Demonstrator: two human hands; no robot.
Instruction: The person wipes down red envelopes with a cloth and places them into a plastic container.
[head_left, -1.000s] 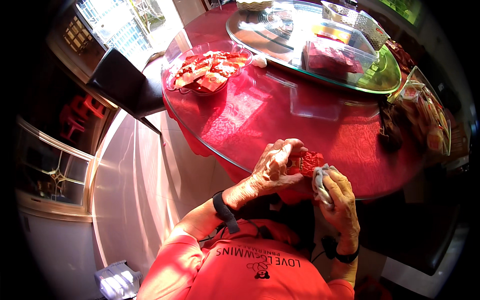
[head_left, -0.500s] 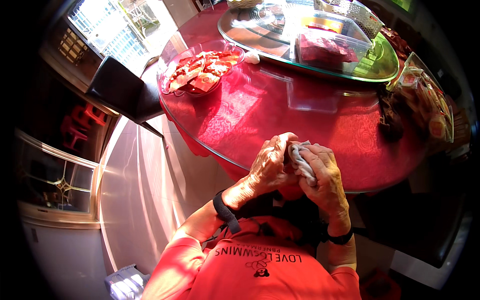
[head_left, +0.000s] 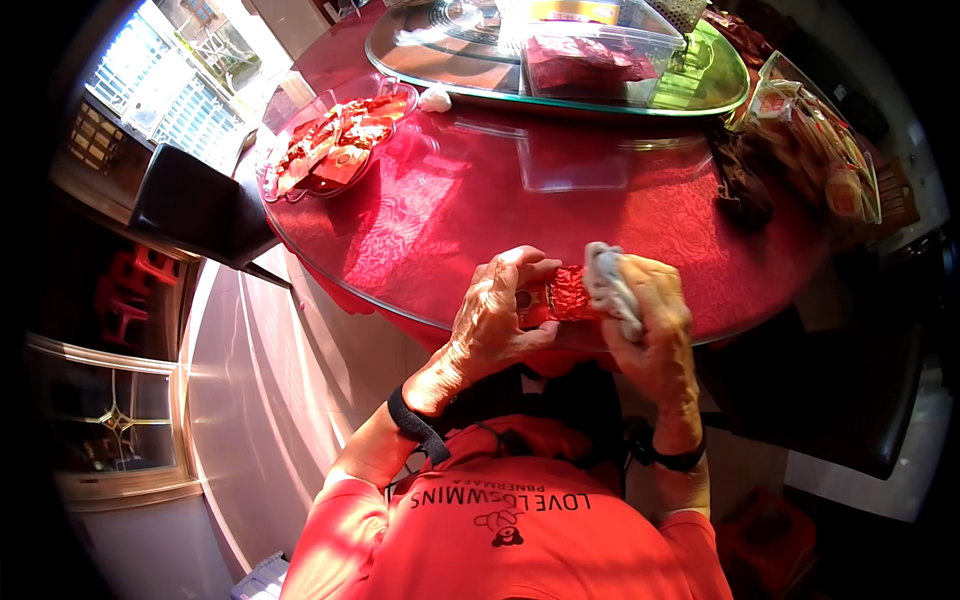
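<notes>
**Holding a red packet [head_left: 568, 293] and a cloth [head_left: 611, 288] at the near edge of the tabletop [head_left: 480, 215]**

You are wearing a red shirt [head_left: 530, 510] and dark wristbands [head_left: 418, 425], and you are facing the near edge of the round tabletop.

Left hand [head_left: 497, 305]: you are pinching the left end of the red packet, your thumb bearing at its lower side and your fingers curling at its upper side.

Right hand [head_left: 652, 312]: you are gripping the bunched grey-white cloth between thumb and fingers. The cloth is covering the packet's right end from view; you cannot tell how firmly it is pressing.

The packet is showing between your hands, above the near edge. You cannot tell whether it is resting on the tabletop.

Toward the right edge, a dark brown item [head_left: 742, 190] is lying, with a clear container of packages [head_left: 810, 140] sitting beyond it.

At the left edge, a clear scalloped bowl [head_left: 270, 165] is holding a heap of red packets [head_left: 335, 150]. A small white crumpled item [head_left: 435, 99] is lying just beside its right rim.

Toward the far edge, a glass turntable [head_left: 470, 90] is carrying a clear box [head_left: 600, 93] with dark pink contents.
</notes>
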